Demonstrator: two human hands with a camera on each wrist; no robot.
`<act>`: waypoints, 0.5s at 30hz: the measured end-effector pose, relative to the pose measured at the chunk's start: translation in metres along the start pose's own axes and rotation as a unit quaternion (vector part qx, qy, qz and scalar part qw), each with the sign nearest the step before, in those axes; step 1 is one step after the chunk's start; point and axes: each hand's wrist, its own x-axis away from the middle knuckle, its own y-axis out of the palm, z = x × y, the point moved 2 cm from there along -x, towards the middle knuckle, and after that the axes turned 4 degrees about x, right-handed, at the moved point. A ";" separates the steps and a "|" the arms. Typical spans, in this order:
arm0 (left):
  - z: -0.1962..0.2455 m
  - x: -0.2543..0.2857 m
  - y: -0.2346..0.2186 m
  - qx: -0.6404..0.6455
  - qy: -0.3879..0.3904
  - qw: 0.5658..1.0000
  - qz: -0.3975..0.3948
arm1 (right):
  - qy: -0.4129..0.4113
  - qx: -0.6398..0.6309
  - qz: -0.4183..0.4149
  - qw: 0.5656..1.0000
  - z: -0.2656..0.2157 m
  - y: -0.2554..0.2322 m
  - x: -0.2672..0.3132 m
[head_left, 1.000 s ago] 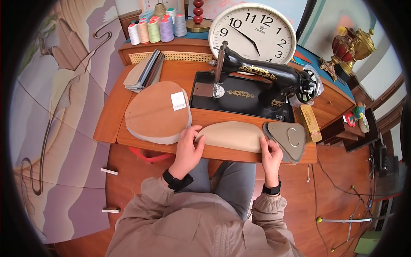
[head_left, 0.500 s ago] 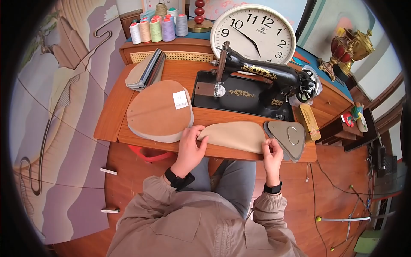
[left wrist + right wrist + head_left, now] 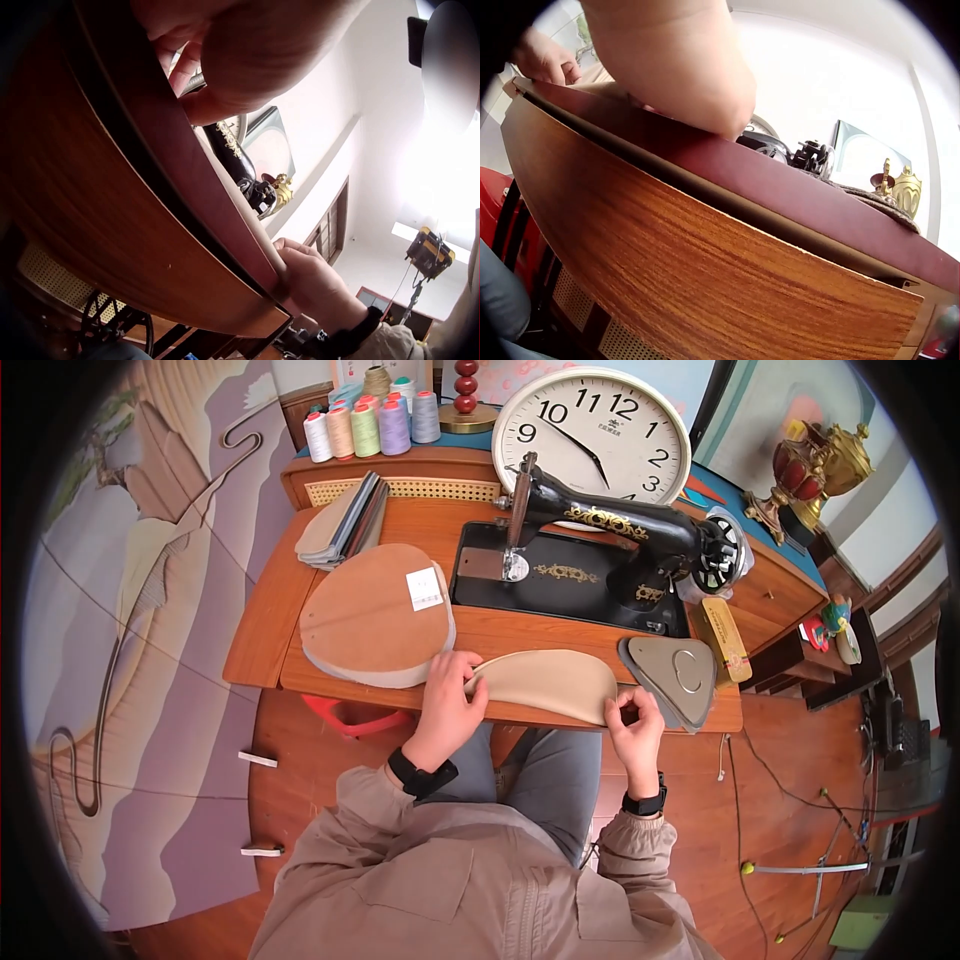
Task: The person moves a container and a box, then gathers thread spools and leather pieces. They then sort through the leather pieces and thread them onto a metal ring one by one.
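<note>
A beige leather-like piece [image 3: 545, 682] lies at the table's front edge in the head view, its right part slightly bowed. The left hand [image 3: 450, 705] pinches its left end between thumb and fingers. At its right end the right hand [image 3: 635, 728] pinches the edge, thumb against fingertips. In the left wrist view the left hand [image 3: 247, 56] is large at the top, and the right hand [image 3: 319, 289] holds the far end. The right wrist view shows the right hand [image 3: 675, 64] over the table edge, its fingertips mostly hidden, and the left hand [image 3: 549, 60] beyond.
A black sewing machine [image 3: 610, 530] stands behind the piece. Left of it lies a brown rounded stack [image 3: 375, 615]; to the right, a grey triangular stack [image 3: 675, 675] and a yellow box [image 3: 725, 640]. Thread spools [image 3: 370, 430] and a clock [image 3: 600, 435] are at the back.
The right hand has shifted slightly left and down, and the piece's right end now bows up more. The left hand keeps its pinch. The view has moved a little.
</note>
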 end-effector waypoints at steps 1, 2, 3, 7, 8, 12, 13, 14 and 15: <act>0.002 0.000 0.001 0.000 0.001 1.000 -0.001 | 0.002 -0.003 -0.003 1.000 -0.002 0.000 0.000; 0.007 0.000 0.003 -0.019 0.032 0.999 0.004 | 0.004 -0.007 -0.007 1.000 -0.003 0.000 0.000; 0.011 0.000 0.005 -0.038 0.062 0.997 0.008 | 0.004 -0.007 -0.007 1.000 -0.004 0.000 0.000; 0.029 0.010 0.018 -0.075 0.152 0.981 -0.097 | 0.009 0.001 -0.015 1.000 -0.005 0.000 -0.001; 0.038 0.015 0.023 -0.090 0.151 0.975 -0.138 | 0.009 -0.001 -0.018 1.000 -0.005 -0.001 -0.001; 0.050 0.024 0.028 -0.158 0.149 0.954 -0.207 | 0.003 -0.013 -0.020 1.000 -0.002 -0.002 -0.001; 0.051 0.025 0.029 -0.173 0.152 0.951 -0.207 | 0.000 -0.019 -0.021 1.000 -0.002 -0.002 -0.001; 0.052 0.026 0.029 -0.173 0.152 0.950 -0.209 | -0.003 -0.024 -0.022 0.999 -0.002 -0.003 -0.001; 0.052 0.026 0.028 -0.175 0.149 0.950 -0.212 | -0.001 -0.023 -0.020 1.000 -0.003 -0.003 -0.001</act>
